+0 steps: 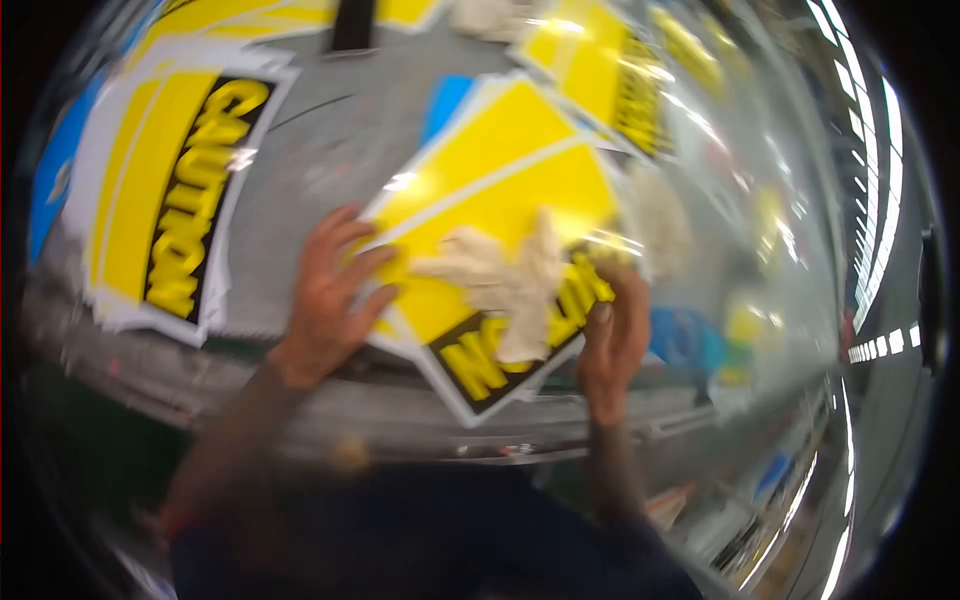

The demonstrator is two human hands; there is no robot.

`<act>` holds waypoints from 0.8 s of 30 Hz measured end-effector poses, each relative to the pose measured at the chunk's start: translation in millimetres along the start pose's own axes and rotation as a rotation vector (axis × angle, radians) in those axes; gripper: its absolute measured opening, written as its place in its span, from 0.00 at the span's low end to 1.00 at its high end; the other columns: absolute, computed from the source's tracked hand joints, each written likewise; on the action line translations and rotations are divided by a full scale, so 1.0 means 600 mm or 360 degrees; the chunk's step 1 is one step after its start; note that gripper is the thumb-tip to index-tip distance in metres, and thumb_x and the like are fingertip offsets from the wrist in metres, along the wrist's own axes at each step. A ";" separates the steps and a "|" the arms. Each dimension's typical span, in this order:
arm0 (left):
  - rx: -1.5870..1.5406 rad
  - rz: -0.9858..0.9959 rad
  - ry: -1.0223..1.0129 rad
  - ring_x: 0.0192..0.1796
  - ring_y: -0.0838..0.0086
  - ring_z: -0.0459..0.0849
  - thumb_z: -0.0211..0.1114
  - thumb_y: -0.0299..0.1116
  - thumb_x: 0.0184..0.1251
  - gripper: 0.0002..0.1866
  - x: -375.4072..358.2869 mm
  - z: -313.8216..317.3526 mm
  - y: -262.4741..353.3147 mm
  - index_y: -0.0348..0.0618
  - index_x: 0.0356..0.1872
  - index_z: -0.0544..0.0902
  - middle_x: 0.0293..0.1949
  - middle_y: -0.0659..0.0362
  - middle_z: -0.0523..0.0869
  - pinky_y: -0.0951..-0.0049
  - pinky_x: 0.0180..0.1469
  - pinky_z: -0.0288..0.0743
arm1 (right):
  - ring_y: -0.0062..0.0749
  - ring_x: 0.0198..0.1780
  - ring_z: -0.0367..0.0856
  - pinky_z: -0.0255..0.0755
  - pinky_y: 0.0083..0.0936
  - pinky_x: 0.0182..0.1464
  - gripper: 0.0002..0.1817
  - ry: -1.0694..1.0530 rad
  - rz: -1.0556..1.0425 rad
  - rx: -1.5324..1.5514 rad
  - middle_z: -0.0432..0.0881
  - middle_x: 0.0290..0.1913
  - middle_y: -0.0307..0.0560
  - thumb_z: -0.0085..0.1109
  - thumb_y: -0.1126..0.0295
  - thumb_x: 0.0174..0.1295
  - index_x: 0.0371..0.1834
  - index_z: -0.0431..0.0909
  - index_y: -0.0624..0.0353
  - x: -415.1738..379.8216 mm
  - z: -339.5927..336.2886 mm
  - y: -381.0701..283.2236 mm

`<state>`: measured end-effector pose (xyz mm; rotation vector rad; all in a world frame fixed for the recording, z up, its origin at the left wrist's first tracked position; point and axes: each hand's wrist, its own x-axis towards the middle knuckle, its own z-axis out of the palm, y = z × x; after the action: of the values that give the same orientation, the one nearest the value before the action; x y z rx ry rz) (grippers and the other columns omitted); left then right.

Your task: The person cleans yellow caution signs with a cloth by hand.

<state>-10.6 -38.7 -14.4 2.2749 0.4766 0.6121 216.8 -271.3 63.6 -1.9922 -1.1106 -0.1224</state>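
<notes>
The left hand [335,290] is spread, fingers at the left edge of a yellow-and-black sign [500,212]; the right hand [622,325] curls at its lower right edge, grip unclear. Crumpled cloth [515,285] lies on the sign. Farther left, stacked caution signs [165,200] rest on the grey surface [300,175].

A yellow caution sign [495,215] with a white border and black lettered band lies flat and askew at the near edge of the grey table [290,170]. Crumpled cream fabric [520,285] rests on it, covering some letters.
</notes>
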 end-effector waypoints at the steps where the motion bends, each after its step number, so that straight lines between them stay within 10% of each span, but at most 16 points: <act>1: 0.0044 0.0009 0.0012 0.85 0.42 0.69 0.79 0.25 0.65 0.23 -0.001 0.005 -0.005 0.44 0.62 0.89 0.73 0.47 0.79 0.42 0.86 0.62 | 0.38 0.54 0.82 0.77 0.37 0.64 0.13 0.0306 0.0112 0.0183 0.82 0.51 0.49 0.59 0.62 0.85 0.51 0.80 0.63 -0.038 -0.029 0.003; 4: -0.0003 -0.0114 0.0018 0.87 0.42 0.66 0.72 0.23 0.71 0.22 -0.008 0.007 -0.014 0.41 0.66 0.88 0.77 0.46 0.77 0.45 0.88 0.60 | 0.34 0.58 0.77 0.74 0.39 0.64 0.17 0.1214 0.0237 0.0545 0.76 0.55 0.46 0.63 0.58 0.84 0.58 0.73 0.59 -0.138 -0.138 0.045; 7: -0.0112 -0.0233 0.0019 0.87 0.48 0.67 0.69 0.29 0.79 0.19 0.001 0.006 -0.011 0.39 0.67 0.87 0.78 0.47 0.77 0.49 0.88 0.59 | 0.37 0.70 0.77 0.70 0.41 0.74 0.22 0.1771 0.0378 -0.0144 0.78 0.64 0.48 0.66 0.59 0.83 0.69 0.71 0.60 -0.182 -0.252 0.086; 9: -0.0108 -0.0232 0.0044 0.86 0.49 0.70 0.69 0.28 0.78 0.19 0.004 0.007 -0.014 0.38 0.66 0.87 0.77 0.47 0.77 0.51 0.87 0.62 | 0.54 0.89 0.61 0.58 0.50 0.87 0.59 0.1386 0.0481 -0.0066 0.59 0.89 0.56 0.81 0.51 0.70 0.92 0.49 0.61 -0.180 -0.311 0.124; 11: -0.0135 -0.0213 0.0057 0.83 0.50 0.73 0.70 0.27 0.77 0.19 0.000 0.011 -0.026 0.38 0.66 0.87 0.76 0.47 0.78 0.53 0.84 0.65 | 0.58 0.86 0.70 0.73 0.46 0.80 0.67 0.0836 0.0645 0.0347 0.62 0.89 0.57 0.86 0.53 0.64 0.96 0.45 0.56 -0.135 -0.345 0.145; 15: -0.0277 -0.0266 0.0061 0.79 0.52 0.78 0.72 0.24 0.74 0.19 0.009 -0.008 0.013 0.40 0.64 0.88 0.73 0.47 0.81 0.58 0.78 0.73 | 0.34 0.55 0.92 0.83 0.33 0.59 0.36 -0.0005 0.0922 0.0102 0.93 0.53 0.50 0.76 0.63 0.71 0.79 0.74 0.64 -0.039 -0.325 0.236; 18: -0.0302 -0.0133 -0.0003 0.78 0.50 0.79 0.75 0.27 0.73 0.19 0.004 -0.022 -0.002 0.40 0.63 0.89 0.73 0.48 0.81 0.57 0.79 0.74 | 0.37 0.45 0.95 0.82 0.34 0.50 0.32 -0.0867 0.0261 -0.0172 0.94 0.45 0.52 0.77 0.65 0.70 0.75 0.78 0.60 0.075 -0.239 0.095; 20: -0.0222 -0.0090 -0.0045 0.79 0.50 0.78 0.75 0.28 0.74 0.19 0.001 -0.027 -0.007 0.40 0.64 0.89 0.75 0.48 0.81 0.56 0.81 0.72 | 0.58 0.49 0.96 0.85 0.41 0.52 0.35 -0.1193 0.0059 -0.0132 0.94 0.47 0.59 0.80 0.61 0.69 0.76 0.77 0.56 0.106 -0.167 0.000; 24: -0.0214 -0.0091 -0.0070 0.81 0.51 0.78 0.75 0.29 0.76 0.19 0.001 -0.031 -0.008 0.42 0.66 0.89 0.76 0.50 0.80 0.56 0.80 0.75 | 0.64 0.44 0.94 0.85 0.50 0.49 0.31 -0.1590 0.0026 -0.0261 0.94 0.41 0.63 0.78 0.51 0.70 0.69 0.80 0.56 0.126 -0.049 -0.063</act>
<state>-21.3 -25.1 -5.8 2.1359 0.4636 0.5479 243.0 -231.8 139.8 -2.2391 -1.7116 0.9076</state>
